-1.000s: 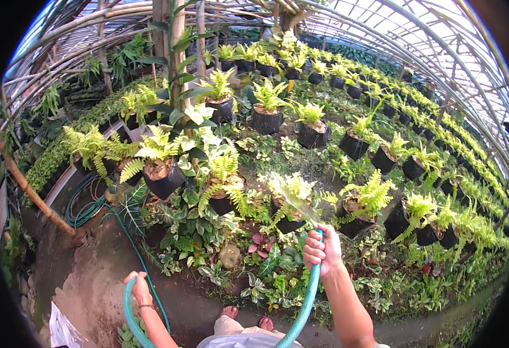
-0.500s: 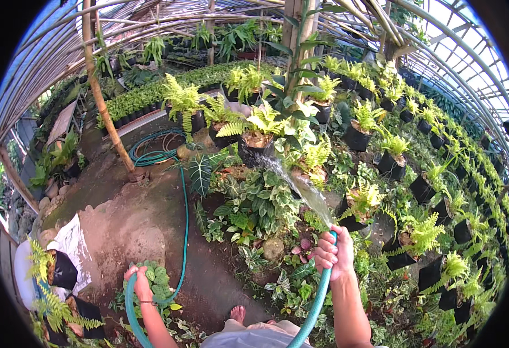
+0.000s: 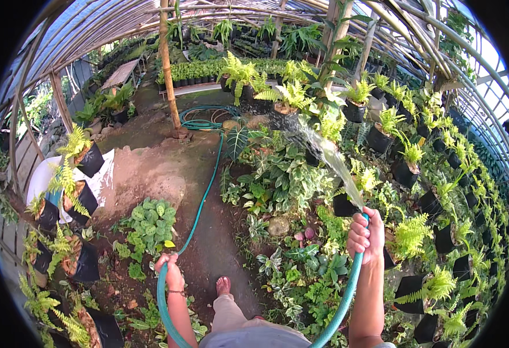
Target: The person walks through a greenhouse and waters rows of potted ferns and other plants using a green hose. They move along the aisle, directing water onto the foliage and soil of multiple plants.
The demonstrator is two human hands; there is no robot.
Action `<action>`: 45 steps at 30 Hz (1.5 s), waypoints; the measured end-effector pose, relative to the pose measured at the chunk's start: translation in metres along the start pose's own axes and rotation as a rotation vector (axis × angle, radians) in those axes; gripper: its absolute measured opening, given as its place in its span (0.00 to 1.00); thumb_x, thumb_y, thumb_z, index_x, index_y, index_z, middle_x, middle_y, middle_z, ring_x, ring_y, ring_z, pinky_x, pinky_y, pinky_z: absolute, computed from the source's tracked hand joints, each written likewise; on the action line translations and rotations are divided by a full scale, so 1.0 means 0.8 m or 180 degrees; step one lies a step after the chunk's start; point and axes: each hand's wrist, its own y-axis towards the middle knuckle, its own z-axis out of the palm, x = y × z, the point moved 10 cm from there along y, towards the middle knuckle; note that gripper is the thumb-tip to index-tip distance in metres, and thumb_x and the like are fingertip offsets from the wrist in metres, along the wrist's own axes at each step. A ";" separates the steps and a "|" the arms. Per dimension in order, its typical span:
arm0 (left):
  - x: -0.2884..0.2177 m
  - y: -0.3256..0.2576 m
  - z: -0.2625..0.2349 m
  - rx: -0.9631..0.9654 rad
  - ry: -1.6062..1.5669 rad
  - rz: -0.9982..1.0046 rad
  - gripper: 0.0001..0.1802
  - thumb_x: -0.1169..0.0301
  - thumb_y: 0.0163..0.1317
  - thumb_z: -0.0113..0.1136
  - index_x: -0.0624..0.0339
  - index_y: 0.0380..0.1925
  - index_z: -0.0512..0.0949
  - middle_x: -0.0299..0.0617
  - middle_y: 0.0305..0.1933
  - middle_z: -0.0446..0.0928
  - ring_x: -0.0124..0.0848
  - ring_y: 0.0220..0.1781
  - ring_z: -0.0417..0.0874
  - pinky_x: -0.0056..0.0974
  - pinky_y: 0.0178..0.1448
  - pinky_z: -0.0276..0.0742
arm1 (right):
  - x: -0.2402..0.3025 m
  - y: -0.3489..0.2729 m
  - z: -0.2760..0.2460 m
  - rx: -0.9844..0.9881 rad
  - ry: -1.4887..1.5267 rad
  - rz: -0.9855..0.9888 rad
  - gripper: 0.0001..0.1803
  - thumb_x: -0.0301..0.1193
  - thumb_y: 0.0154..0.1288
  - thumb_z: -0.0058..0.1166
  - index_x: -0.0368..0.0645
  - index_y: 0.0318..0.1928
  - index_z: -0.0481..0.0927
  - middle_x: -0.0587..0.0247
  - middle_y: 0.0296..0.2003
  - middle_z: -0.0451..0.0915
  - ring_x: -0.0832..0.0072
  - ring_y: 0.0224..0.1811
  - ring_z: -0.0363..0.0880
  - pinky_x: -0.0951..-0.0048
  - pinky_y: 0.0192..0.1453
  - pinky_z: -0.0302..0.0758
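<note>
My right hand is wrapped round the end of a green garden hose, thumb up at its mouth. Water sprays from there in a fan, up and to the left, toward a fern in a black bag near the wooden post. Lower left, my left hand grips another stretch of the same hose, which loops down toward my body between the two hands. From the left hand the hose runs over the soil to a coil on the ground.
Several bagged ferns hang or stand in rows on the right. More ferns are at the left beside a white sack. A bamboo pole rises near the coil. Leafy ground plants border the dirt path.
The view has swung left, so the scene sits further right and more ferns show at left. One foot has stepped forward. Both hands keep their hold on the hose; water still sprays.
</note>
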 end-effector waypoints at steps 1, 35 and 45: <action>0.007 -0.027 -0.016 -0.0142 -0.0021 -0.0099 0.19 0.85 0.43 0.57 0.54 0.12 0.58 0.29 0.18 0.62 0.22 0.26 0.63 0.31 0.35 0.60 | 0.002 -0.017 -0.005 -0.0060 -0.0056 0.0006 0.23 0.42 0.68 0.38 0.48 0.16 0.62 0.75 0.07 0.58 0.83 0.03 0.55 0.77 0.03 0.59; 0.006 -0.495 -0.319 0.0138 0.0624 -0.1050 0.17 0.83 0.41 0.57 0.53 0.13 0.58 0.29 0.17 0.59 0.23 0.22 0.61 0.32 0.30 0.59 | -0.020 -0.441 -0.085 -0.0255 -0.0756 0.0002 0.22 0.45 0.68 0.37 0.50 0.17 0.59 0.76 0.07 0.54 0.84 0.03 0.50 0.79 0.02 0.53; -0.016 -0.673 -0.440 -0.0417 0.0904 -0.0670 0.19 0.84 0.39 0.58 0.56 0.13 0.57 0.33 0.19 0.59 0.26 0.25 0.63 0.35 0.35 0.64 | 0.016 -0.511 -0.128 -0.0324 -0.1153 0.0293 0.22 0.44 0.67 0.38 0.51 0.17 0.59 0.76 0.07 0.54 0.84 0.03 0.50 0.78 0.02 0.53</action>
